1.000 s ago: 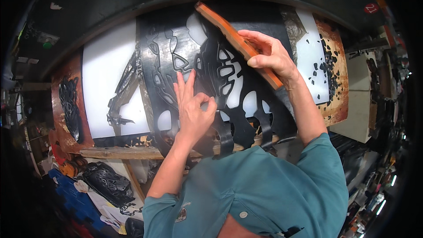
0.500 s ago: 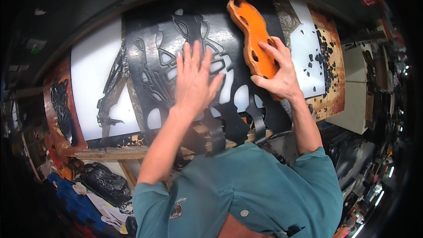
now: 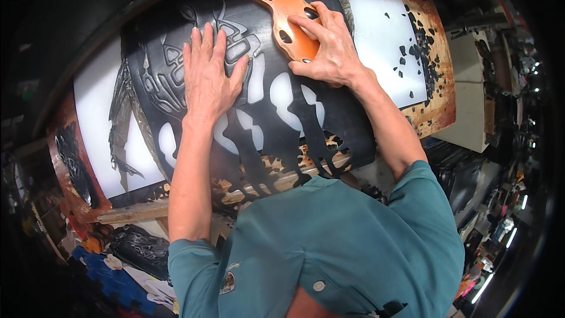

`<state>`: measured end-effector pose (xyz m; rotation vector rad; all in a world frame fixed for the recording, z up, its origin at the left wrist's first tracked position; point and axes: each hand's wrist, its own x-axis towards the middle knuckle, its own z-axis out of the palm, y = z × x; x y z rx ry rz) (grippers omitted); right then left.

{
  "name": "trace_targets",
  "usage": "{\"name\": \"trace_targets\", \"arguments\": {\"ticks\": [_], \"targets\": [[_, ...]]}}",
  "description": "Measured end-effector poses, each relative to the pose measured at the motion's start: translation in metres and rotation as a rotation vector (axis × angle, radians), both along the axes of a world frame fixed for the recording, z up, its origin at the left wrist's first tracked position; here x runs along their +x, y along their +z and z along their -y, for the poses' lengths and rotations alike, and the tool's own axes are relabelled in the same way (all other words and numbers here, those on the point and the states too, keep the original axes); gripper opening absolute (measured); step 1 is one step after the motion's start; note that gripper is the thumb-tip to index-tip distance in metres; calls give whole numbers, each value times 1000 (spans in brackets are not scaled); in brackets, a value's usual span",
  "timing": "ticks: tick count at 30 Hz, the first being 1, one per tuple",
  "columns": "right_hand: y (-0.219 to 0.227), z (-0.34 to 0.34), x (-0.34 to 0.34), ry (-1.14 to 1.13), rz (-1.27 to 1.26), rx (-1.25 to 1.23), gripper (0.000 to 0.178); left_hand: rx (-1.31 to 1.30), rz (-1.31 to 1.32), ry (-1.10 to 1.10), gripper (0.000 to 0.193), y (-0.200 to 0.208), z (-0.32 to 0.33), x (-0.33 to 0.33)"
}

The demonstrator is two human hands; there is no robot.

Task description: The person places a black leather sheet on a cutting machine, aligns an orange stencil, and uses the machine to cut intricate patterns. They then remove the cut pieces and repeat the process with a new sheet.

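while pressed flat, orange cutting die (image 3: 281, 9) under right hand's (image 3: 329, 47) closed grip, on black sheet (image 3: 329, 118)

Flat orange die block with oval holes along its length (image 3: 281, 10), elongated with a wavy outline, lies face-down on the black flexible sheet with cut-out shapes (image 3: 329, 112), near the sheet's far edge, angled from upper left to lower right. Its near end is covered by fingers. The black sheet is spread flat over a white board; pale openings of curved, tongue-like form show through, and narrow strips hang off its near edge.
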<state>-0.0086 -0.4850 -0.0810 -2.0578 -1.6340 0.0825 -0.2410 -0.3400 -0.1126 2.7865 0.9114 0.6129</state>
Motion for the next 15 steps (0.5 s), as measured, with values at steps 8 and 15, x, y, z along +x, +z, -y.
{"name": "trace_targets", "arguments": {"ticks": [8, 15], "targets": [[1, 25, -6, 46, -10, 10, 83, 7, 36, 10, 70, -4, 0, -1], [1, 36, -5, 65, -10, -57, 92, 18, 54, 11, 70, 0, -1, 1]]}}
